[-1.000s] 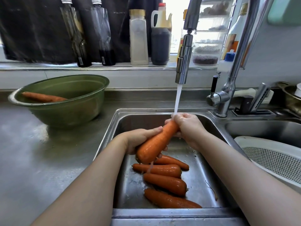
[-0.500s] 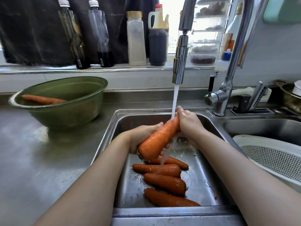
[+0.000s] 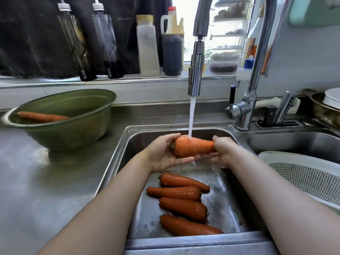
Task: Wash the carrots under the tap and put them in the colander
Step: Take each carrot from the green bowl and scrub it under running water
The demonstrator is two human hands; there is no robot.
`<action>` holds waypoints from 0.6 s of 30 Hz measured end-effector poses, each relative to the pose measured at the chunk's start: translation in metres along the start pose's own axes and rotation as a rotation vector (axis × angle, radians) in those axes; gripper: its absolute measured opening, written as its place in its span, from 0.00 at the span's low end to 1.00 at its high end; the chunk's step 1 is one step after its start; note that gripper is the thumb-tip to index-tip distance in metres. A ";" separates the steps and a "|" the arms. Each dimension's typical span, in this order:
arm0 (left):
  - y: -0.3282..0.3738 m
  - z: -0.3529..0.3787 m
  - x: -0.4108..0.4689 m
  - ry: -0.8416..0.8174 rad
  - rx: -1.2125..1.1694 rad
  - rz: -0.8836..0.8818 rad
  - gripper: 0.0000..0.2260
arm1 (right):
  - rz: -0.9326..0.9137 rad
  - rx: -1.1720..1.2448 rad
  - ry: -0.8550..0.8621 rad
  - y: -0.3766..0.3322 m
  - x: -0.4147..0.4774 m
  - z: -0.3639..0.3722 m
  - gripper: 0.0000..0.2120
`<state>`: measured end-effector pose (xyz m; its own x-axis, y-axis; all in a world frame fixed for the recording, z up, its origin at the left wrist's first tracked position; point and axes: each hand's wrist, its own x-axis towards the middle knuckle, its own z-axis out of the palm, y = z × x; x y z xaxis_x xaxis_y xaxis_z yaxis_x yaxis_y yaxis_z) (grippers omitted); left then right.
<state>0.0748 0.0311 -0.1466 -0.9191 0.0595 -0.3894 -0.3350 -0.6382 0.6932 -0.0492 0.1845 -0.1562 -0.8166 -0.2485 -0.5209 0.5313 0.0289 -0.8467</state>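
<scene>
Carrot (image 3: 193, 146) lies level over sink (image 3: 145, 134), under tap (image 3: 196, 74) stream. Thin end hidden inside right hand (image 3: 223, 152), which is wrapped round it. Left hand (image 3: 163, 155) cups thick end, thumb on top. Colander (image 3: 303, 174) at right, cut off by frame edge.

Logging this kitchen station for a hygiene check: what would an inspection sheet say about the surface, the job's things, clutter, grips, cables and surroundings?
Surface: steel counter, double sink, tap running.
Job's things: held carrot under the stream; four carrots on the sink floor; another carrot in the green bowl; white colander in the right basin, no carrots seen inside.
Clutter: bottles on the sill; pan at far right.
Grips: left hand holds the thick end, right hand the thin end.
Cables: nothing seen.
Surroundings: window behind the tap.
</scene>
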 end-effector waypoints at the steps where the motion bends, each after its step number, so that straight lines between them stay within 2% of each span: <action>1: -0.002 0.003 0.004 0.035 0.022 0.002 0.26 | -0.020 -0.209 0.038 0.002 0.002 -0.004 0.18; 3: -0.008 0.011 0.010 0.112 0.088 0.044 0.25 | -0.175 -0.598 0.100 0.007 0.002 -0.009 0.21; 5: -0.014 0.021 0.014 0.174 0.174 0.107 0.22 | -0.304 -0.745 0.022 0.008 -0.008 -0.007 0.24; 8: -0.016 0.032 0.013 0.161 0.165 0.148 0.18 | -0.370 -0.690 -0.069 0.011 -0.006 0.000 0.32; 11: -0.014 0.032 0.011 0.065 0.144 0.171 0.18 | -0.341 -0.567 -0.100 0.012 0.002 0.000 0.34; 13: -0.016 0.031 0.010 0.036 0.231 0.221 0.17 | -0.350 -0.510 -0.121 0.015 0.007 -0.001 0.37; 16: -0.018 0.033 0.012 0.146 0.472 0.362 0.17 | -0.330 -0.424 -0.138 0.021 0.017 -0.004 0.49; 18: -0.016 0.034 0.013 0.259 0.506 0.458 0.15 | -0.311 -0.382 -0.192 0.023 0.009 -0.002 0.44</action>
<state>0.0611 0.0684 -0.1418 -0.9325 -0.3519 -0.0808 -0.0410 -0.1192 0.9920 -0.0449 0.1850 -0.1801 -0.8474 -0.4734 -0.2402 0.1215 0.2675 -0.9559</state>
